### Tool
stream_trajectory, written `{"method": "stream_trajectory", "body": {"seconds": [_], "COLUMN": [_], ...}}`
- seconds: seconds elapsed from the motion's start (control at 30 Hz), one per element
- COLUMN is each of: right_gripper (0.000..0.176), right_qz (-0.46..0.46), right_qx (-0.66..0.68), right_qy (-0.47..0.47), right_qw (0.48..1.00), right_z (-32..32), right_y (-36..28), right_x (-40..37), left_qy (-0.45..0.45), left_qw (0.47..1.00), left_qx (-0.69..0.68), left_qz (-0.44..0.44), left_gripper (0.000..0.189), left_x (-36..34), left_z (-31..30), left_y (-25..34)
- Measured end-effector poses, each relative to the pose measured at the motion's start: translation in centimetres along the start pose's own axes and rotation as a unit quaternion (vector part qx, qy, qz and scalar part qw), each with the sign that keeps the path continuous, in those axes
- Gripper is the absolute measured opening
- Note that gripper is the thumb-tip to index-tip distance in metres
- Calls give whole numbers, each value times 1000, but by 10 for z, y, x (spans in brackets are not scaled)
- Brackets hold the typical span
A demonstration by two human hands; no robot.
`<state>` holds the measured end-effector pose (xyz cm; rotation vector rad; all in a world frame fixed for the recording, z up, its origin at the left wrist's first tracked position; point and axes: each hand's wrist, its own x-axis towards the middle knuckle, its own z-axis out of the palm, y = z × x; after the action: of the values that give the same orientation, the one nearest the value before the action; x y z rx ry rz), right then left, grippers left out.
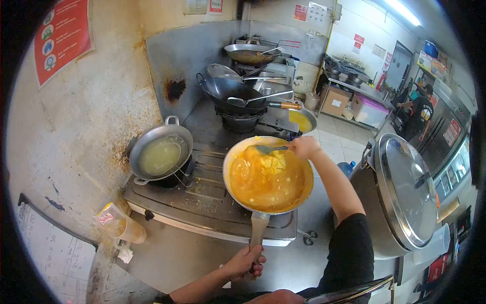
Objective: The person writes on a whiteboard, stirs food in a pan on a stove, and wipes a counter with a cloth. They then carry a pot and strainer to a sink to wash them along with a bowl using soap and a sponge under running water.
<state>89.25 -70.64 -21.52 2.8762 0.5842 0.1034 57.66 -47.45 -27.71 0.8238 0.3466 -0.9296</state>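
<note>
My left hand (246, 262) is closed around the handle of a frying pan (307, 190) on the right side of the gas stove (207, 175). Orange-yellow sauce (253, 185) fills the pan, with paler yellow lumps near its far side. My right hand (305, 147) grips a grey-green spatula (268, 149) over that far side, its blade down at the lumps. Left of the pan, a two-handled wok (135, 149) of pale yellowish liquid sits on the other burner, a wire tool leaning at its front edge.
A black wok (212, 91) with a metal turner (248, 100) stands behind, another wok (253, 57) farther back. At right rises a large lidded pot (410, 192). A plastic jug (121, 228) is by the left wall. A person (420, 114) stands in the background.
</note>
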Motion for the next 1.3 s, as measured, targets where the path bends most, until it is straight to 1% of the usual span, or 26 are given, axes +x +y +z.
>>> {"method": "stream_trajectory", "body": {"seconds": [0.03,0.07,0.13,0.17,0.23,0.27,0.3,0.33,0.37,0.43,0.47,0.53,0.57,0.63,0.67,0.73,0.77,0.83,0.87,0.93,0.97,1.03,1.07,1.13,1.2,1.3], "right_gripper": [25,25,26,26,25,25,25,24,24,24,24,24,24,26,26,25,25,24,24,22,22,23,23,23,23,22], "right_qz": [-15,-17,-67,-68,-86,-86,-108,-129,-127,-193,-187,-205,-201,-214,-213,-164,-164,-22,-23,31,30,47,46,17,4,-9], "right_qx": [32,35,85,86,109,110,121,132,131,112,112,39,39,-50,-51,-62,-64,-89,-89,-82,-82,52,51,116,120,134], "right_qy": [16,18,-6,-5,-39,-39,-45,-51,-52,-34,-38,-82,-84,-81,-83,12,7,0,-1,-71,-70,-121,-123,-142,-148,-158], "right_qw": [999,999,994,994,990,989,986,982,982,974,975,975,975,972,972,984,984,996,996,994,994,990,990,983,982,978], "right_z": [4,7,11,7,-3,-1,1,2,0,-4,-15,-47,-62,-82,-83,-81,-80,-68,-56,-36,-35,-29,-20,5,-5,-7], "right_y": [-4,-7,-9,-16,-33,-33,-32,-32,-33,-35,-39,-50,-49,-49,-42,-17,-8,7,15,26,25,21,26,41,34,24], "right_x": [8,14,26,26,19,17,15,13,8,-6,-16,-40,-51,-64,-66,-74,-74,-69,-67,-62,-63,-67,-65,-57,-64,-72], "left_qy": [2,13,26,12,-2,-12,-22,-22,-11,-5,0,2,4,5,6,3,11,18,22,26,23,23,23,24,10,21], "left_qw": [1000,1000,998,999,999,999,999,999,1000,999,1000,1000,1000,1000,1000,1000,1000,1000,1000,999,1000,1000,999,999,1000,1000], "left_qx": [0,26,53,47,40,32,25,26,28,31,22,14,3,-6,2,8,-1,-10,-2,7,8,9,20,30,8,18], "left_qz": [1,-2,-4,-1,1,1,2,1,-2,-12,-6,-3,1,3,10,13,10,6,10,17,18,15,19,24,9,12], "left_gripper": [26,25,23,23,22,22,23,23,23,24,26,27,29,31,31,32,32,32,32,32,32,32,33,35,28,27], "left_x": [1,-2,-2,-1,0,0,-1,-2,-2,-3,-5,-6,-3,-3,-4,-5,-4,-3,-2,-2,-2,-6,-7,-7,-2,-5], "left_z": [0,3,2,-1,-2,-2,-2,-2,-1,2,4,2,-2,-4,-4,-3,-3,-3,-4,-3,-2,0,3,3,-1,2], "left_y": [1,3,5,4,3,3,4,5,6,6,8,6,4,2,3,2,2,0,0,1,2,3,6,6,5,6]}}
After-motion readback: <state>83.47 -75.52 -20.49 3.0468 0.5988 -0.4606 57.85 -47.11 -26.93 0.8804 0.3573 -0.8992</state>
